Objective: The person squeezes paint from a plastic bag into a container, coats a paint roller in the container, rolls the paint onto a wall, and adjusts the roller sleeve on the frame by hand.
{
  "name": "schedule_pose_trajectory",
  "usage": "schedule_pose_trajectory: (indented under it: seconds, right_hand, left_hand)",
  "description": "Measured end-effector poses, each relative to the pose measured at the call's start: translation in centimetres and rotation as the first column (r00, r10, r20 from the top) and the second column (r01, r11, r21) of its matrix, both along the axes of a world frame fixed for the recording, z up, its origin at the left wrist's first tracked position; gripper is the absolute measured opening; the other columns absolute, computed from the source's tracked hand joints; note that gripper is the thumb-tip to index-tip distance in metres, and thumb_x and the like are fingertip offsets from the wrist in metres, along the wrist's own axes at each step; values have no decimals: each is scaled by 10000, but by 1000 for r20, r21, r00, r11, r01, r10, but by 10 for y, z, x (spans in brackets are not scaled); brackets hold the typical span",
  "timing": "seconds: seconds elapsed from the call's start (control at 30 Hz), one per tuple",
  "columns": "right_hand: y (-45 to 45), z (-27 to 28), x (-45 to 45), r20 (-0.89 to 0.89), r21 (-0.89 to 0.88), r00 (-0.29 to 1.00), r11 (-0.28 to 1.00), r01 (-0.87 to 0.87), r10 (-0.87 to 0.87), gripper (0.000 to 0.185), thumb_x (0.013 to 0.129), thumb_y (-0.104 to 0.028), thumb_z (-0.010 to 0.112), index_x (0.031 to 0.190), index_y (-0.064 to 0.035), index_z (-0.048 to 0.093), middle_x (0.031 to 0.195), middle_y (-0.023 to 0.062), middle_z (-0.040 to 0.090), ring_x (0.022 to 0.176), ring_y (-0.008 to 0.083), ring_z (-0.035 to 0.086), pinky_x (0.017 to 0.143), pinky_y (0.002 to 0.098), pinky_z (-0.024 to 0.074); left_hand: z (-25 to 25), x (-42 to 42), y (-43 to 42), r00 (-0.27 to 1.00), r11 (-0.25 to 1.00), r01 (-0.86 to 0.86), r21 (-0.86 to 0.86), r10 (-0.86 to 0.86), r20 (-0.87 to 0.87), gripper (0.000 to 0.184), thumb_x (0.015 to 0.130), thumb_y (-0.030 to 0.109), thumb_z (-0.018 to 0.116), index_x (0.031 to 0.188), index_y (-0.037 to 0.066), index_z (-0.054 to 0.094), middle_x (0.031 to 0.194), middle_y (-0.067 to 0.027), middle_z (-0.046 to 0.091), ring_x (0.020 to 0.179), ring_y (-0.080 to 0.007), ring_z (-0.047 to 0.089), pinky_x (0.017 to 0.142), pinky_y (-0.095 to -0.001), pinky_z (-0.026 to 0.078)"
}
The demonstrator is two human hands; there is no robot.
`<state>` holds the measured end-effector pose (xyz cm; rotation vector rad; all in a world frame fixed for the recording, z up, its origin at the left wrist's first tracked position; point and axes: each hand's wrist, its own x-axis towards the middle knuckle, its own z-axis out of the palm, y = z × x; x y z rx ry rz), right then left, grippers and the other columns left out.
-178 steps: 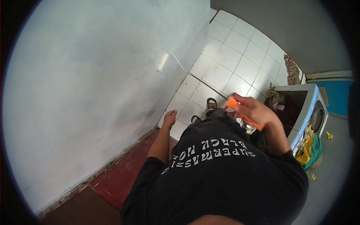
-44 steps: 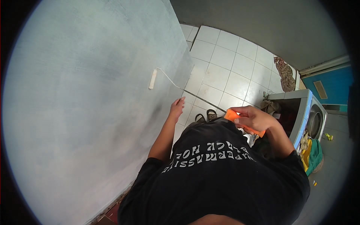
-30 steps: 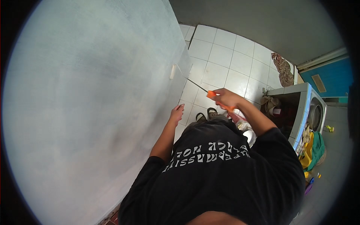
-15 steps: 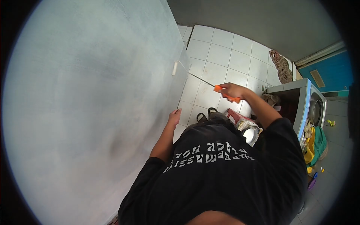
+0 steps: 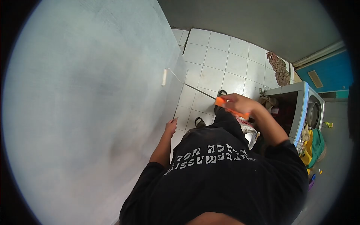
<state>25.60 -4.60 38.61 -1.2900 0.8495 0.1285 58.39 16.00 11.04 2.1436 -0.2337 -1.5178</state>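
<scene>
My right hand (image 5: 239,104) is wrapped round the orange handle of a paint roller (image 5: 164,77). The handle is smeared by motion. From it a long thin rod reaches left to a bent wire and a small white roller sleeve, which lies at the grey-white painted wall (image 5: 93,105); I cannot tell how firmly it touches. My left hand (image 5: 171,126) is low beside the wall's edge, fingers loosely bent with one fingertip stretched out. Nothing shows in it.
White floor tiles (image 5: 213,58) run ahead. My sandalled foot (image 5: 200,122) is on them. To the right stand a tiled counter with a metal sink (image 5: 314,112) and green and yellow cloths (image 5: 317,146). A crumpled patterned cloth (image 5: 279,69) lies by the far wall.
The roller and my right hand have moved toward me, the sleeve also shifting left along the wall. One foot has stepped forward. My left hand is slightly lower in view.
</scene>
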Motion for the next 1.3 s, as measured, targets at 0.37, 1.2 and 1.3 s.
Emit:
schedule_pose_trajectory:
  seconds: [0.37, 1.2, 1.3]
  right_hand:
    - [-118, -130, -27, -277, 69, 934, 974, -215, 226, 337, 918, -332, 529, 1058, -27, 566, 747, 55, 555, 504, 115, 510, 437, 270, 443]
    - [-232, -98, -134, -322, 18, 904, 957, -290, 280, 433, 944, -470, 476, 872, -45, 519, 592, 7, 465, 404, 84, 408, 368, 247, 341]
    - [-245, -116, -112, -218, 265, 932, 937, -229, 289, 434, 948, -474, 473, 894, -45, 505, 595, 23, 499, 362, 95, 407, 349, 253, 358]
  left_hand:
    - [-22, -41, -60, 980, 995, -16, -94, 35, 197, 429, 876, 373, 598, 1137, 38, 647, 1138, -164, 648, 1087, -276, 598, 918, -353, 450]
    - [75, -190, -246, 945, 904, -324, -280, 325, -46, 479, 863, 548, 550, 1142, 163, 612, 1003, -6, 582, 868, -140, 514, 704, -340, 446]
    - [58, -191, -259, 905, 857, -417, -303, 421, -56, 416, 893, 481, 572, 971, 79, 645, 756, 20, 515, 660, -101, 468, 533, -272, 394]
